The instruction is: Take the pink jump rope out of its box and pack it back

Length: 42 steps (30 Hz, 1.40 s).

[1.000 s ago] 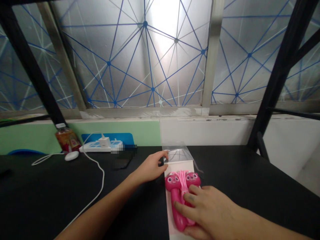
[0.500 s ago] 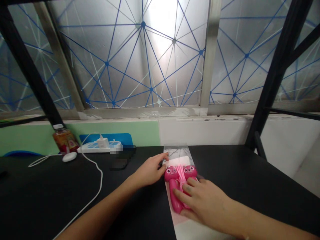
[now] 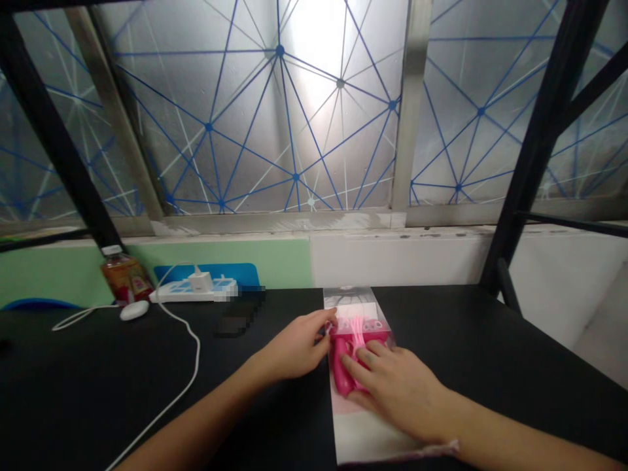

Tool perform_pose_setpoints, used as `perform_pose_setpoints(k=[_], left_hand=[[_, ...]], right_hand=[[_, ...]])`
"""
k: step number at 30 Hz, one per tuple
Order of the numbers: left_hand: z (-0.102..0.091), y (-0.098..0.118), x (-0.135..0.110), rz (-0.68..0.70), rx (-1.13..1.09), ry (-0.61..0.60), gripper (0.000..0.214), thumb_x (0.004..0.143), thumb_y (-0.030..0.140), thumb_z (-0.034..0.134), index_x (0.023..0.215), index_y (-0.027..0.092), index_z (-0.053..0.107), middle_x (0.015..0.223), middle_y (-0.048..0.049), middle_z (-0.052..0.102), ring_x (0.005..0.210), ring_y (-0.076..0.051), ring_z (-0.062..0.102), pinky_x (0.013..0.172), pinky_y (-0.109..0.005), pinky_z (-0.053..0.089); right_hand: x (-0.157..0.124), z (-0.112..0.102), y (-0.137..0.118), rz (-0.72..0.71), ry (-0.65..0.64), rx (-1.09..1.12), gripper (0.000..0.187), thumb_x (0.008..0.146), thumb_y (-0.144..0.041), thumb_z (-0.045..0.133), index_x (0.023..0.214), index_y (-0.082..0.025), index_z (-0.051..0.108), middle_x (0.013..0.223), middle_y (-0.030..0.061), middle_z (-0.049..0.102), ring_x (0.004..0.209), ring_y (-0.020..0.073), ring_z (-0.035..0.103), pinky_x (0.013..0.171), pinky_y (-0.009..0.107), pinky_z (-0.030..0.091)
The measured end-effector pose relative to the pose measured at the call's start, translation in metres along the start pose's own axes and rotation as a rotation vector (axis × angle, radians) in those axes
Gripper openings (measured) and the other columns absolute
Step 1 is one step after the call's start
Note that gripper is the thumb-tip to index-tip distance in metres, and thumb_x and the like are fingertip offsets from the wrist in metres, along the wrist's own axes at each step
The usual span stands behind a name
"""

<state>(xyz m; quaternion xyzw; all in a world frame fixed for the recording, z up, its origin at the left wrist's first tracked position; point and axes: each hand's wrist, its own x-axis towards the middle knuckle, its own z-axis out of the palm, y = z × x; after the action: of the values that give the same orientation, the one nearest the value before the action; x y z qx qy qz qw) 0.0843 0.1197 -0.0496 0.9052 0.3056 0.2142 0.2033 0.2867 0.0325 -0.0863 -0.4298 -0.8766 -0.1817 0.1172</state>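
A pink toy skipping rope (image 3: 343, 366) with two animal-face handles lies on a white card inside a clear plastic bag (image 3: 366, 432) on the black table (image 3: 98, 386). My right hand (image 3: 397, 386) rests flat on the handles, fingers stretched forward over them. My left hand (image 3: 299, 347) is at the bag's left edge near its mouth, fingertips pinched on the plastic. The far ends of the handles are partly under the bag's folded top (image 3: 349, 299).
A white cable (image 3: 189, 356) runs across the table's left side to a charger on a power strip (image 3: 193, 288) at the back. A bottle (image 3: 120, 275) and a small white device (image 3: 134, 309) stand beside it. Black frame posts rise at both sides.
My right hand has pushed the pink rope away from me, deeper into the bag, leaving bare white card near me. My left hand has stayed at the bag's mouth.
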Motion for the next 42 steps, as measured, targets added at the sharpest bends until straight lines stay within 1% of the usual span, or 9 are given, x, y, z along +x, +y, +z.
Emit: perform_pose_setpoints(k=[5,9,15,20,25,30,36,40,42], left_hand=[[0.002,-0.001,0.0,0.02,0.027,-0.005,0.034,0.087,0.012,0.045,0.117,0.021,0.058,0.117,-0.0065,0.065,0.104,-0.022,0.062,0.09,-0.034,0.051],[0.0,-0.004,0.0,0.033,0.022,-0.005,0.036,0.085,0.009,0.044,0.116,0.021,0.057,0.122,-0.006,0.064,0.107,-0.021,0.061,0.093,-0.033,0.049],[-0.006,-0.006,0.002,0.038,0.03,-0.01,0.03,0.083,0.008,0.044,0.107,0.02,0.058,0.124,-0.006,0.063,0.109,-0.021,0.06,0.092,-0.032,0.048],[-0.001,-0.005,0.003,0.018,0.059,-0.008,0.03,0.083,0.008,0.044,0.106,0.02,0.059,0.117,-0.0057,0.065,0.104,-0.021,0.062,0.089,-0.032,0.047],[0.0,0.001,0.002,0.026,0.104,-0.006,0.026,0.088,0.013,0.046,0.109,0.021,0.06,0.106,-0.0044,0.067,0.094,-0.02,0.063,0.083,-0.03,0.047],[-0.003,0.004,0.001,0.026,0.106,0.001,0.026,0.091,0.017,0.046,0.112,0.021,0.06,0.107,-0.0049,0.066,0.095,-0.02,0.062,0.081,-0.028,0.047],[-0.003,-0.008,0.003,0.01,0.058,-0.022,0.022,0.093,0.028,0.051,0.112,0.022,0.061,0.113,-0.0047,0.066,0.1,-0.021,0.061,0.086,-0.031,0.047],[-0.008,-0.008,0.002,-0.035,0.013,-0.042,0.033,0.101,0.037,0.037,0.119,0.022,0.06,0.126,-0.006,0.063,0.114,-0.022,0.058,0.098,-0.035,0.043],[-0.01,-0.006,0.0,-0.034,0.038,-0.068,0.035,0.098,0.042,0.043,0.122,0.022,0.059,0.133,-0.0071,0.059,0.12,-0.025,0.055,0.101,-0.037,0.042]], right_hand=[[0.007,0.015,0.015,-0.048,0.062,-0.072,0.041,0.096,-0.042,0.052,0.127,-0.015,0.055,0.113,0.0127,0.067,0.098,0.0294,0.062,0.073,0.041,0.052],[0.001,0.005,0.007,-0.172,0.148,-0.029,0.042,0.097,-0.045,0.048,0.118,-0.011,0.061,0.108,0.0164,0.068,0.099,0.0313,0.06,0.08,0.044,0.046],[-0.006,-0.033,-0.005,-0.542,-0.093,0.269,0.019,0.097,-0.033,0.055,0.109,-0.021,0.064,0.095,-0.0003,0.07,0.081,0.017,0.06,0.07,0.031,0.043],[-0.005,-0.032,-0.002,-0.382,-0.228,0.33,0.033,0.091,-0.042,0.06,0.117,-0.021,0.063,0.109,0.0042,0.069,0.094,0.023,0.062,0.079,0.034,0.047],[-0.011,-0.026,0.011,-0.127,-0.24,0.408,0.045,0.093,-0.048,0.052,0.13,-0.023,0.057,0.131,0.0108,0.06,0.115,0.0312,0.057,0.098,0.047,0.042],[-0.015,-0.038,0.017,-0.113,-0.254,0.486,0.049,0.089,-0.043,0.059,0.134,-0.024,0.054,0.137,0.0105,0.056,0.119,0.0302,0.055,0.103,0.046,0.039],[-0.009,-0.033,0.039,0.021,-0.042,0.423,0.031,0.089,-0.018,0.051,0.118,-0.022,0.061,0.121,0.008,0.062,0.112,0.023,0.056,0.099,0.039,0.043],[-0.009,-0.009,0.059,0.209,0.033,0.376,0.054,0.087,-0.038,0.062,0.135,-0.016,0.05,0.14,0.016,0.046,0.128,0.0299,0.043,0.106,0.045,0.038],[-0.01,0.001,0.064,0.256,0.018,0.378,0.06,0.087,-0.043,0.061,0.138,-0.014,0.047,0.143,0.018,0.042,0.131,0.0316,0.041,0.107,0.047,0.038]])
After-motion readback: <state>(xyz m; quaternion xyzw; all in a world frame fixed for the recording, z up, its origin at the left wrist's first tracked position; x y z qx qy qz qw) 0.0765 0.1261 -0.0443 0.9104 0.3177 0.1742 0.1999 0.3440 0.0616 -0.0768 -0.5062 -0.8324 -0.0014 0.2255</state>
